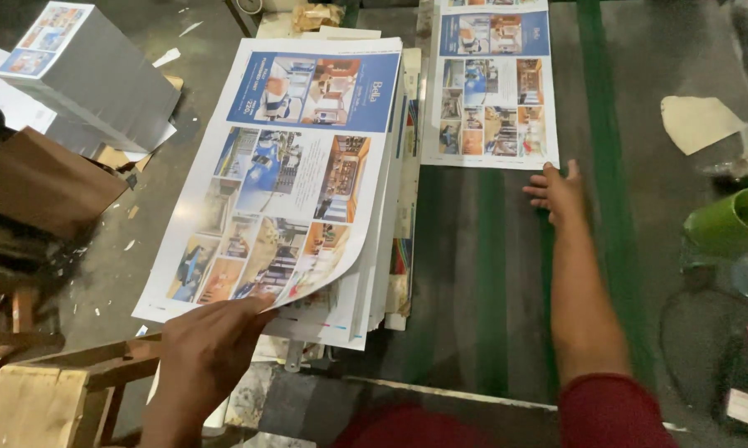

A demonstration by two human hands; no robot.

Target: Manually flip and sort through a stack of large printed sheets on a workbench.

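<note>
At the upper left of the frame sits a tall squared block of paper [100,75], grey along its cut sides, with a small colour print on top. Below it lies a brown cardboard piece [46,182], and in the lower left corner a pale wooden stool [34,406].

Left of centre, a thick stack of printed sheets [295,182] rests on the dark bench [473,274]. Each sheet is white with a blue banner across the top and a grid of small colour photographs beneath. The left hand [208,348] is at the stack's near edge, fingers curled under the corner of the top sheet, which curls upward off the pile.

Right of centre, at the top of the frame, a single sheet [492,83] of the same design lies flat on the bench. The right hand [558,192] is spread flat, fingers loosely open, touching the bench just beside that sheet's lower right corner, holding nothing.

At the far right are a torn beige scrap [699,123] and a green cylinder [730,222].
</note>
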